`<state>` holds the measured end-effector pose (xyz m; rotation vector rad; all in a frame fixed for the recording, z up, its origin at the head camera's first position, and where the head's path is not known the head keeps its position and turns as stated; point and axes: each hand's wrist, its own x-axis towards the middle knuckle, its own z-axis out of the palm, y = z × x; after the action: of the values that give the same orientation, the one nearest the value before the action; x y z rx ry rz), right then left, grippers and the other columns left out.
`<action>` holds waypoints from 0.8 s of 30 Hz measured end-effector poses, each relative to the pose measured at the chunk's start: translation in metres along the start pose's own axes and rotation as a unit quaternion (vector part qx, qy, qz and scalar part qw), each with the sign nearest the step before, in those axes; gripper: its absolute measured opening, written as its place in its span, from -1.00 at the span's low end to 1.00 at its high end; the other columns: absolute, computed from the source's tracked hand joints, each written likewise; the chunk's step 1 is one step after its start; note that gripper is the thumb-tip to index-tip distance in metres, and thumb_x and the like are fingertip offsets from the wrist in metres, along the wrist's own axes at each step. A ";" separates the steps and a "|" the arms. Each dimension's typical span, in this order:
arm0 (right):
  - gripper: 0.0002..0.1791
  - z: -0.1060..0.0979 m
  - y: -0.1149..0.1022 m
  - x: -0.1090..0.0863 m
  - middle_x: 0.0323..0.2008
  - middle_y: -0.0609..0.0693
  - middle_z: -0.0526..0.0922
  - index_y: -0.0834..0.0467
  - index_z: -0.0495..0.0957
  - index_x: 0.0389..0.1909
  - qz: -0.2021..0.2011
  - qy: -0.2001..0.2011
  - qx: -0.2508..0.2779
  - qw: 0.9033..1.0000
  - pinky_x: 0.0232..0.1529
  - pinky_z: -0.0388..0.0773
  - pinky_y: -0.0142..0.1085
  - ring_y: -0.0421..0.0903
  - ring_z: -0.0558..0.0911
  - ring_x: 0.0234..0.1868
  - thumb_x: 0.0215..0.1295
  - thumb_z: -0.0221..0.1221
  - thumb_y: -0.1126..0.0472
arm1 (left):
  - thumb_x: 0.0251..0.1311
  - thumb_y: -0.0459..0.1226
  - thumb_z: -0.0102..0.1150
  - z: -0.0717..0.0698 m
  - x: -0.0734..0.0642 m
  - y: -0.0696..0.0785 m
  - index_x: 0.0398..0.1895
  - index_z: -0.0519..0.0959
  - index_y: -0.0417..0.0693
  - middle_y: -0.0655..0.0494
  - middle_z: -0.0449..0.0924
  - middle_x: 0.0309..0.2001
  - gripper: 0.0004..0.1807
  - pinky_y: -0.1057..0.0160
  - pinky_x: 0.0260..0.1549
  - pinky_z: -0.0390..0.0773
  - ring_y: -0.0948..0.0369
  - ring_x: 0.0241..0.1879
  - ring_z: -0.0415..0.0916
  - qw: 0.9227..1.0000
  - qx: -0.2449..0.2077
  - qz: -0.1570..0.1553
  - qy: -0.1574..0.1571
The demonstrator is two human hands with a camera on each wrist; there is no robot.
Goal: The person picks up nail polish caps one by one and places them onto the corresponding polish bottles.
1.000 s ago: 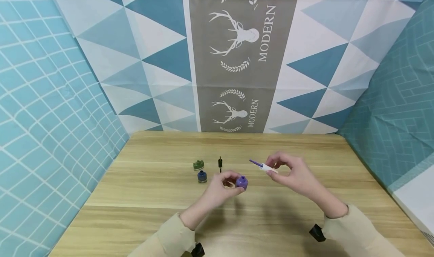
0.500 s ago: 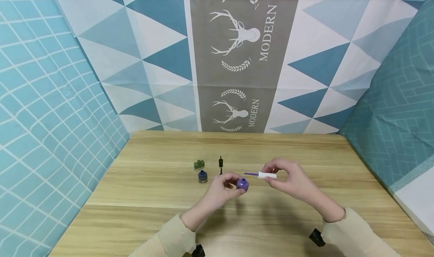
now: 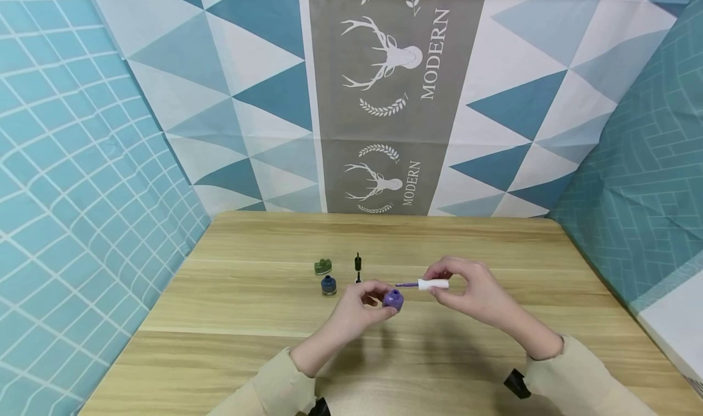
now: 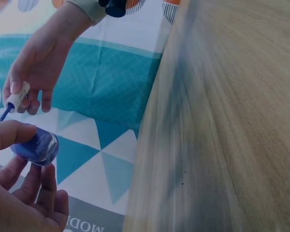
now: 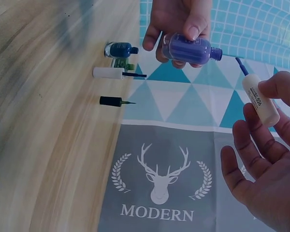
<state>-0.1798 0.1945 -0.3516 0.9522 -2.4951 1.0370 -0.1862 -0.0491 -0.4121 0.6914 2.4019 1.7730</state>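
Between thumb and fingers, my left hand (image 3: 354, 309) holds an uncapped purple nail polish bottle (image 3: 393, 301) above the table, its neck pointing up. Just right of it, my right hand (image 3: 469, 291) pinches the white brush cap (image 3: 434, 285). Its purple-coated brush points left at the bottle's mouth, apart from it. In the right wrist view the brush cap (image 5: 261, 100) bears the number 026, and a small gap separates its tip from the bottle neck (image 5: 216, 53). The left wrist view shows my thumb on one side of the bottle (image 4: 38, 147) and fingertips on the other.
A green bottle (image 3: 323, 266) and a dark blue bottle (image 3: 328, 285) stand uncapped on the wooden table (image 3: 247, 318), left of my hands. A black brush cap (image 3: 358, 263) lies behind my left hand. Another white brush cap (image 5: 108, 73) lies beside it, mostly hidden in the head view.
My right hand has come down slightly and turned the brush cap from slanted to nearly level, bringing the brush tip closer to the bottle mouth. The left hand has barely moved.
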 end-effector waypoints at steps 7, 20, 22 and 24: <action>-0.70 -0.004 -0.003 0.002 -0.32 -0.30 0.61 -0.13 0.58 -0.23 -0.028 0.004 -0.003 1.000 -0.33 0.49 -0.37 -0.31 0.54 -0.33 0.08 0.33 0.30 | -0.04 -0.27 0.38 -0.001 -0.001 0.002 -0.15 0.64 -0.01 0.16 0.66 -0.28 -0.69 0.23 -0.19 0.50 0.26 -0.25 0.52 1.000 -0.004 0.007 0.004; -0.70 -0.008 -0.007 0.004 -0.33 -0.32 0.59 -0.13 0.59 -0.24 -0.038 0.002 -0.018 0.999 -0.35 0.50 -0.39 -0.33 0.52 -0.35 0.06 0.35 0.29 | -0.03 -0.28 0.38 -0.002 -0.004 0.005 -0.19 0.65 0.01 0.16 0.66 -0.29 -0.73 0.19 -0.19 0.48 0.26 -0.24 0.50 1.000 -0.002 0.009 0.001; -0.70 -0.008 -0.008 0.004 -0.33 -0.32 0.59 -0.13 0.58 -0.24 -0.042 0.001 -0.020 0.999 -0.35 0.50 -0.40 -0.34 0.52 -0.35 0.06 0.35 0.29 | -0.03 -0.27 0.38 -0.003 -0.004 0.005 -0.19 0.65 0.01 0.16 0.66 -0.28 -0.73 0.21 -0.19 0.48 0.26 -0.24 0.49 1.000 0.002 0.009 0.001; -0.70 -0.008 -0.008 0.004 -0.33 -0.31 0.59 -0.13 0.58 -0.24 -0.046 0.001 -0.022 0.999 -0.34 0.50 -0.41 -0.34 0.52 -0.35 0.06 0.35 0.29 | -0.03 -0.27 0.38 -0.003 -0.005 0.005 -0.18 0.65 0.01 0.16 0.66 -0.27 -0.73 0.21 -0.19 0.47 0.26 -0.24 0.49 1.000 0.004 0.010 0.002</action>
<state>-0.1775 0.1936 -0.3399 1.0420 -2.4372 0.9509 -0.1812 -0.0525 -0.4071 0.7162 2.4142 1.7744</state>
